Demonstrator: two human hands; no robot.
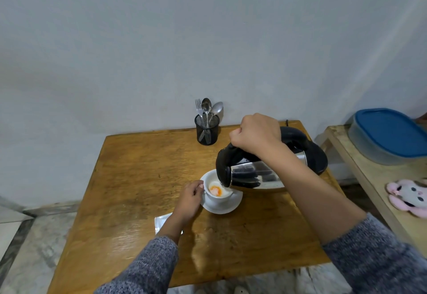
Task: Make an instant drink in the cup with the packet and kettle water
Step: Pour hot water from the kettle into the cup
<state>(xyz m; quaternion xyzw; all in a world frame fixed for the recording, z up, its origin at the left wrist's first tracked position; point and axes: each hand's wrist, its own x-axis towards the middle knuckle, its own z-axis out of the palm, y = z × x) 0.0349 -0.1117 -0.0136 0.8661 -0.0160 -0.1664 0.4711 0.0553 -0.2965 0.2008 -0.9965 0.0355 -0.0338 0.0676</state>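
Observation:
A white cup (213, 198) stands on a white saucer (227, 208) in the middle of the wooden table (138, 178). Orange powder and liquid show at the bottom of the cup. My right hand (256, 133) grips the black handle of a steel kettle (256, 174), which is tipped to the left with its spout over the cup. My left hand (188, 199) holds the cup's left side at the handle. The silver packet (161, 221) lies flat on the table, partly hidden under my left wrist.
A black mesh holder (207, 129) with a fork and spoons stands at the table's back edge by the wall. The kettle's black base (320, 158) sits behind the kettle. A side shelf at right carries a blue-lidded container (388, 135) and a pink plush toy (407, 196).

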